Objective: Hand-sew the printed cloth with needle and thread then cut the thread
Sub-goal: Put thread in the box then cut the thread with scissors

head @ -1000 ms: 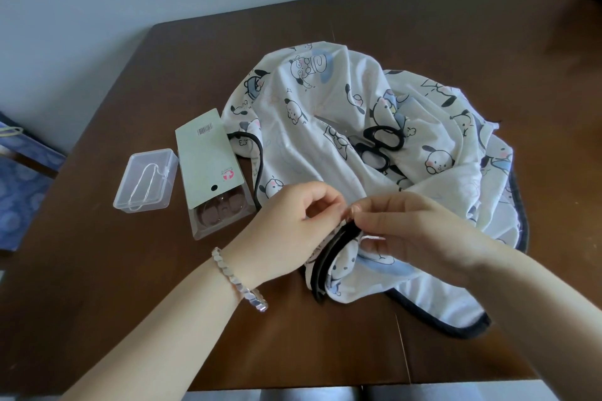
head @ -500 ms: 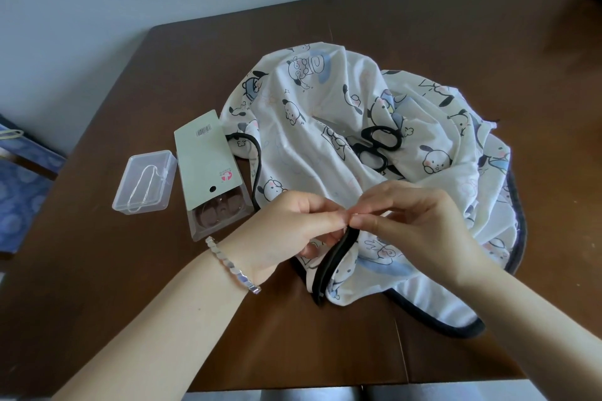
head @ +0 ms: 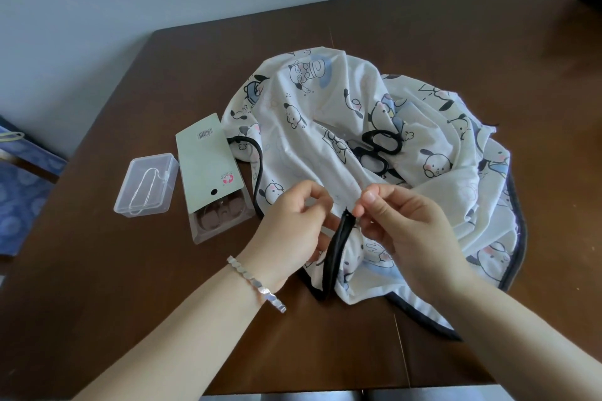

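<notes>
A person's two hands work at the near edge of a printed cloth [head: 325, 127], which lies crumpled in a loose heap on a dark brown worktop [head: 130, 303]. The cloth is white, covered with cartoon puppy faces drawn in black with touches of blue and pink, and bound along its edge in a black trim [head: 338, 247] that stands up in a fold between the hands. The left hand [head: 293, 228], a silver bracelet [head: 257, 283] on its wrist, curls its fingers round that fold of the cloth from the left. The right hand [head: 407, 231] pinches the top of the trimmed fold between thumb and forefinger. Any needle or thread there is too fine to make out. Black-handled scissors [head: 378, 150] rest on the middle of the cloth. Just left of the cloth lies a pale green package [head: 211, 169], touching its edge, and beyond that a small clear plastic box [head: 146, 184].
</notes>
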